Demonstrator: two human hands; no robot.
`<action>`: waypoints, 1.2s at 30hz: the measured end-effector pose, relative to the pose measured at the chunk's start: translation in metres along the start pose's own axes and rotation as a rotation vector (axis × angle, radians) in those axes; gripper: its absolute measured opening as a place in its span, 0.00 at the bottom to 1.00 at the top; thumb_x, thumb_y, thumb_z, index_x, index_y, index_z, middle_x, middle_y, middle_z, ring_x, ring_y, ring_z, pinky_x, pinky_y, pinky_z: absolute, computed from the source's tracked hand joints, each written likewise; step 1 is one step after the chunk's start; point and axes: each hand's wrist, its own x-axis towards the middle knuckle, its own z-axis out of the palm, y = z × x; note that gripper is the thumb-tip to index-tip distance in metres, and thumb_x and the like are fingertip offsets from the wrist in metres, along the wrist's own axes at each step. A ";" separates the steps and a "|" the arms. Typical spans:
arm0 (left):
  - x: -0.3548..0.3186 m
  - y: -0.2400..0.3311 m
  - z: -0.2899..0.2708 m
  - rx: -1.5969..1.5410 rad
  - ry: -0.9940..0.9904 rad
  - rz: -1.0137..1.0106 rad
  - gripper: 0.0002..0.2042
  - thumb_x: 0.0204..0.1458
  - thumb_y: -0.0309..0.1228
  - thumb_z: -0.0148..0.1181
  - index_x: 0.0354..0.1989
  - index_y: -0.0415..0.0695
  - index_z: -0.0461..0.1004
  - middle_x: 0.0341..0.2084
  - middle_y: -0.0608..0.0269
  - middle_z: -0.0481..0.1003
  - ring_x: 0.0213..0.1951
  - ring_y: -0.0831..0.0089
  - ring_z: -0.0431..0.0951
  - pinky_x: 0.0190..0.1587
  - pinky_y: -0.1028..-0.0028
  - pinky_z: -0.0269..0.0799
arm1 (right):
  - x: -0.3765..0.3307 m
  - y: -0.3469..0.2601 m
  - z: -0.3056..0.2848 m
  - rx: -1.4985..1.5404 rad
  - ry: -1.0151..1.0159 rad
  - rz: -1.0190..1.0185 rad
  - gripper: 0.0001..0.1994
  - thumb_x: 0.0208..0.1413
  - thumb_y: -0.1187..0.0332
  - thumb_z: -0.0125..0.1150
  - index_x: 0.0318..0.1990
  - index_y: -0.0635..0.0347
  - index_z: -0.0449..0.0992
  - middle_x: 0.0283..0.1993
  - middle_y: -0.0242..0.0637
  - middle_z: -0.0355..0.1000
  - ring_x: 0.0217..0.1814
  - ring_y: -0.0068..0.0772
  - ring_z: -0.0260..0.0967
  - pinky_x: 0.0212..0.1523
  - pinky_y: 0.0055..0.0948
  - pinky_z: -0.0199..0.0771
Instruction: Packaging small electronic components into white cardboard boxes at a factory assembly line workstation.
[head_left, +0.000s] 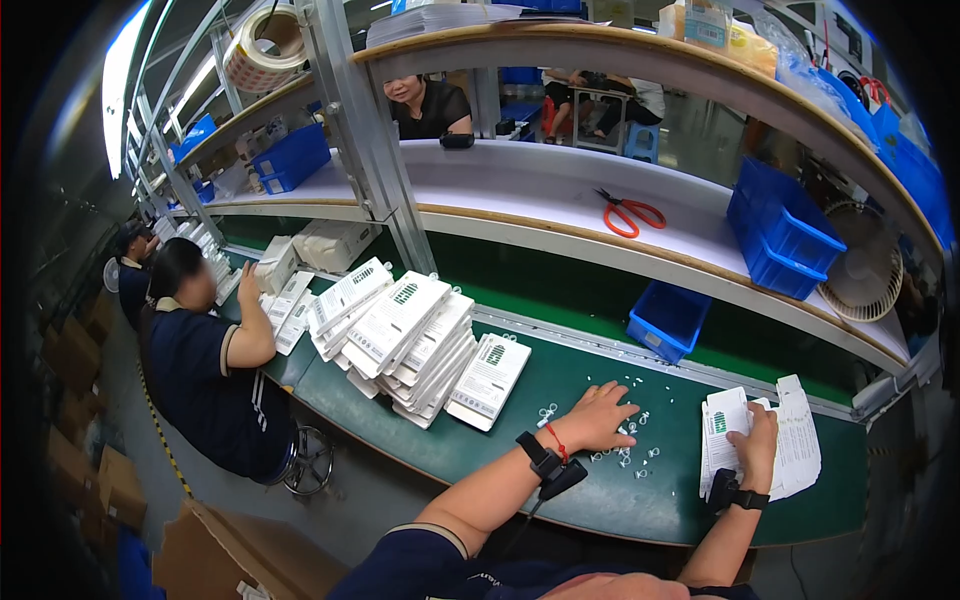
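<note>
My left hand (592,418) lies with its fingers spread on the green tabletop (560,500), among small clear plastic pieces (625,458) that look like ring-shaped hang tabs. At the right end of the table, my right hand (758,445) grips a flat white box (722,415) with green print, its thumb across the front. More flat white packages (797,440) lie beside and beneath that hand. Left of my left hand stands a short stack of white boxes (490,380), next to a tall, uneven pile of the same boxes (400,325).
A blue bin (670,320) tilts at the table's back edge. On the shelf above are red-handled scissors (630,214) and stacked blue bins (780,235); a fan (862,265) stands beyond. A co-worker (215,360) sits at the left. An open cardboard box (250,550) stands at lower left.
</note>
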 end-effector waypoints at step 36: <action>0.001 0.004 -0.004 -0.107 0.121 -0.022 0.24 0.47 0.47 0.62 0.48 0.43 0.76 0.51 0.46 0.68 0.57 0.53 0.64 0.58 0.59 0.57 | 0.003 -0.072 0.036 1.709 -0.535 -0.030 0.27 0.51 0.76 0.55 0.60 0.67 0.58 0.53 0.47 0.69 0.50 0.37 0.73 0.51 0.34 0.74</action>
